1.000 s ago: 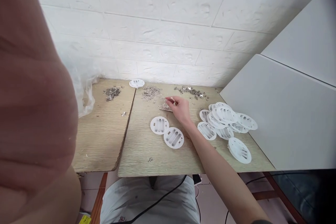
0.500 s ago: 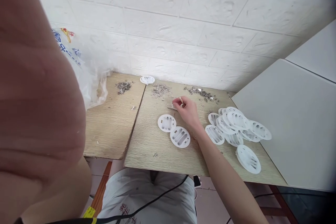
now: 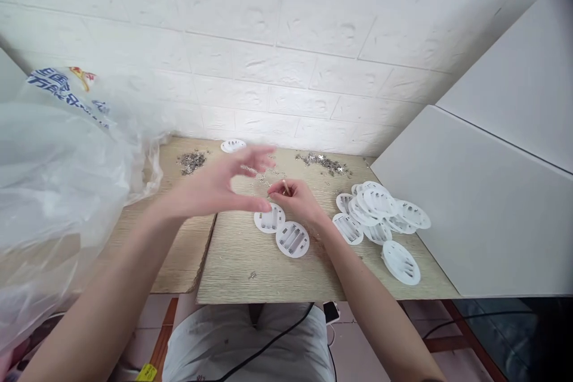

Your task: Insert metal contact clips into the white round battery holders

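My left hand [image 3: 219,184] hovers over the middle of the table with fingers spread and nothing in it, slightly blurred. Just right of it, my right hand [image 3: 296,198] is closed in a pinch above the wood. A short pale beige piece [image 3: 286,187] shows at its fingers; whether it is held or worn I cannot tell, and what the fingertips grip is hidden. Below the hands lie two round white plastic battery holders, one partly behind my left thumb [image 3: 269,222] and a nearer one [image 3: 292,240], both with slots and metal contacts.
Small metal pieces form a left pile [image 3: 191,162] and a right pile [image 3: 326,162]; more lie scattered behind my hands. Many white holders [image 3: 376,206] are heaped at right. Another disc [image 3: 233,145] lies by the wall. A plastic bag [image 3: 58,155] stands left, a white panel [image 3: 430,203] right.
My left hand has come down from close before the camera to above the table, beside my right hand. My right hand stays pinched, slightly nearer the discs. The view has shifted.
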`<state>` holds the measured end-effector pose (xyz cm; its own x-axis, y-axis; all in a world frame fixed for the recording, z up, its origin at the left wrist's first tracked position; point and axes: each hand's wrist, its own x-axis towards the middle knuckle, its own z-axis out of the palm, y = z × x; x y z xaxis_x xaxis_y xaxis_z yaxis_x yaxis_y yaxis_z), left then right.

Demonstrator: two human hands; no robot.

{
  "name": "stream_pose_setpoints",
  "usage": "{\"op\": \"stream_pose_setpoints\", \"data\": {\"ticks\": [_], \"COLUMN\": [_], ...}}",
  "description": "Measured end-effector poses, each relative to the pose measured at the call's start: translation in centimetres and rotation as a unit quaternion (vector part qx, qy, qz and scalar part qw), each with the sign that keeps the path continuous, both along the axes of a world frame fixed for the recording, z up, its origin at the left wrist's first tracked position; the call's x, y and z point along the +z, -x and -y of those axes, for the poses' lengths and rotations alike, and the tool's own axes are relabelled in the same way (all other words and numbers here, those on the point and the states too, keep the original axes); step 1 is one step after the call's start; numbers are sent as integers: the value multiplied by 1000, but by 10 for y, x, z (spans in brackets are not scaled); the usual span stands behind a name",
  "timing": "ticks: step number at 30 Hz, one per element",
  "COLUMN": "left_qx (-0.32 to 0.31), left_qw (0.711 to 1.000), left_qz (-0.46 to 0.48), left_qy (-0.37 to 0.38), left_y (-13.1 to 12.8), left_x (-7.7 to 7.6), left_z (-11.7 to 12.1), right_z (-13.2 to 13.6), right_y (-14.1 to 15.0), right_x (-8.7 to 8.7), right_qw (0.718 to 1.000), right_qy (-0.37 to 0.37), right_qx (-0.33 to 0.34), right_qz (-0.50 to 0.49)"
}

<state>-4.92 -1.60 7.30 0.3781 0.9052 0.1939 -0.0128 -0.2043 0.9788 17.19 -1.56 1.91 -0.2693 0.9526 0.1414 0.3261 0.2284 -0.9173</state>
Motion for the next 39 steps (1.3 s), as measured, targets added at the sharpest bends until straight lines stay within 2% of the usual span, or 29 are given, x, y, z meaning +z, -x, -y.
{"op": "stream_pose_setpoints", "data": {"ticks": [2,4,7,9,12,17,22,24,29,34,39], "left_qx": [-63,-100,-108,-124,-144,-109,-47,-40,-80,-102,-98], "left_qw": [988,958,934,941,962,990,980,977,983,982,982], "left_qz": [-131,-249,-312,-286,-220,-68,87,108,95,92,95], "left_qy": [-43,-97,-135,-131,-69,66,170,179,135,129,131], "left_y": [-13,-26,-38,-40,-38,-39,-44,-44,-43,-44,-44], "left_x": [-9,-24,-45,-51,-53,-57,-65,-66,-64,-63,-65], "left_z": [1,0,-6,-12,-20,-20,-16,-15,-15,-12,-12], "right_z": [3,3,1,-2,-6,-10,-10,-9,-8,-8,-9], "right_y": [0,-1,-1,-1,-1,0,2,3,4,5,6], "right_x": [1,0,-4,-6,-9,-10,-10,-10,-10,-11,-14], "right_qw": [999,997,992,991,990,985,981,982,988,988,984], "right_qy": [-8,-34,-73,-82,-82,-104,-131,-121,-69,-15,-25], "right_qx": [26,53,64,43,-22,-92,-116,-127,-135,-149,-163], "right_qz": [17,42,82,101,116,100,79,64,8,-45,-63]}}
